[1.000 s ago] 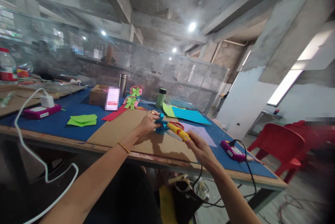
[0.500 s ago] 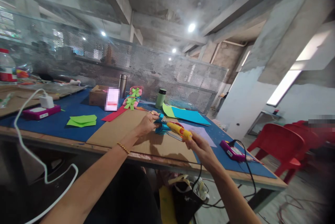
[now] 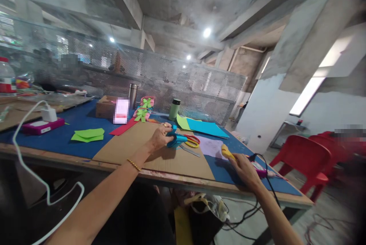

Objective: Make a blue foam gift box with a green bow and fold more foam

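Clock face centred on the blue paper piece (image 3: 177, 140); 12 = away from the wearer. Piece sits over the cardboard sheet (image 3: 134, 144), near its far right part. Surroundings: scissors (image 3: 193, 141), red and yellow handles, just beside it at 3; silvery strip (image 3: 191, 150) near at 4. Both lie between the two hands. Lavender paper (image 3: 211, 146) at 3, blue sheet (image 3: 207, 127) at 2, green flask (image 3: 174, 110) at 12. Pink item with green bows (image 3: 144, 110), steel flask (image 3: 132, 95) and phone (image 3: 121, 111), screen blurred, cluster around 10–11, cardboard box (image 3: 104, 107) next to the phone. Red paper (image 3: 122, 127) toward 10, green paper (image 3: 88, 135) at 9. Purple box (image 3: 259, 170) toward 4, partly hidden by the right hand; black cable (image 3: 270, 184) runs beside that wrist.

Orientation: lower strip of the piece has its long axis roughly 8–2; upper tab rises toward 12. Yellow tool (image 3: 227, 152): visible part runs 10–4; cannot tell which end is the tip.

Grip: left hand (image 3: 159, 138) pinches the blue piece at its left side. Right hand (image 3: 243, 166) has fingers wrapped around the yellow tool.
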The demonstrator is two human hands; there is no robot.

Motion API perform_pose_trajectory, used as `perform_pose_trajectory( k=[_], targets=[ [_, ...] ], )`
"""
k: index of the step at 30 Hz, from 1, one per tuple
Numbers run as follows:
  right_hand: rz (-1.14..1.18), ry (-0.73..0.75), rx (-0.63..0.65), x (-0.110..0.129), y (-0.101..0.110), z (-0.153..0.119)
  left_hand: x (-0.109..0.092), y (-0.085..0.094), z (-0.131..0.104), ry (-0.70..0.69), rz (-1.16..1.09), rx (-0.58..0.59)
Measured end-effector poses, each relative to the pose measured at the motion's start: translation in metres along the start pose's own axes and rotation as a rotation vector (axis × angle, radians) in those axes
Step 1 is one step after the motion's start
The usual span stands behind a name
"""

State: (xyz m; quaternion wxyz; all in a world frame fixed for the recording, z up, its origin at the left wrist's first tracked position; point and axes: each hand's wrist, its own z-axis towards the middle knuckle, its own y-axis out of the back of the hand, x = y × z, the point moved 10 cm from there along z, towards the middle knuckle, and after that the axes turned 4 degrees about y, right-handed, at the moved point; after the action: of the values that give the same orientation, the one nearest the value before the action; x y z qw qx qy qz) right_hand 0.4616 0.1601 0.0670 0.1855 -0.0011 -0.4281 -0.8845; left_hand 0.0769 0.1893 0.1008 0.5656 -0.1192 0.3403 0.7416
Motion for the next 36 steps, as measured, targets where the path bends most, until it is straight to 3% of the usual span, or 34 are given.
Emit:
perform_pose_trajectory(
  k=[3,5,7,9,12,15,17,21,36],
  targets=[
    [-0.247,-0.003,0.113,-0.019,-0.018,-0.001,-0.003,0.000,-0.001,-0.002,-0.022,-0.005],
    [-0.386,0.012,0.122,-0.007,-0.017,0.003,-0.004,0.000,-0.001,0.000,-0.044,-0.001],
    [-0.388,0.071,0.066,0.030,-0.010,0.014,-0.006,-0.002,-0.001,-0.003,-0.073,0.014],
    [-0.159,0.195,0.029,0.085,-0.006,0.026,-0.008,-0.003,-0.002,-0.002,-0.102,0.026],
    [0.312,0.347,0.118,0.167,-0.017,0.042,-0.007,-0.003,-0.002,0.021,-0.126,0.034],
    [0.567,0.384,0.189,0.215,-0.034,0.051,-0.006,-0.003,-0.001,0.026,-0.129,0.037],
    [0.694,0.351,0.217,0.223,-0.049,0.055,-0.007,-0.003,-0.001,0.014,-0.135,0.025],
    [0.817,0.290,0.166,0.213,-0.066,0.057,-0.004,-0.004,-0.001,0.032,-0.151,0.022],
    [0.722,0.319,0.069,0.212,-0.072,0.051,0.009,-0.007,0.000,0.040,-0.193,0.044]
  ],
)
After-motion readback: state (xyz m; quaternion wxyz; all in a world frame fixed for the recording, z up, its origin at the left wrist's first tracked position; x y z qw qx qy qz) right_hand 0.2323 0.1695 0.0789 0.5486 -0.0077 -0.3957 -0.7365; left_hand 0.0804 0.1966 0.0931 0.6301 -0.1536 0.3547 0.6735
